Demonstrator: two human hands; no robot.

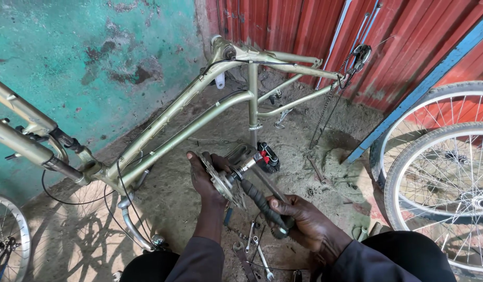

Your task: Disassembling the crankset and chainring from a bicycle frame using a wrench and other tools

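My left hand [204,176] grips a toothed chainring with its crank [219,181], held up in front of me. My right hand [304,219] is closed around the dark rubber handle of a long tool [262,201], whose metal head meets the crank's centre axle. Behind them lies an olive-gold bicycle frame [199,112] turned upside down on the dirt ground, with no wheels fitted. A loose chain [327,102] hangs from the frame's rear end. A black pedal [268,156] sits just beyond the crank.
Two spoked wheels with tyres [439,172] lean at the right by a blue post [424,83]. Wrenches [254,248] lie on the dirt below my hands. A teal wall stands at left, red corrugated sheeting behind. Another wheel [6,235] shows at lower left.
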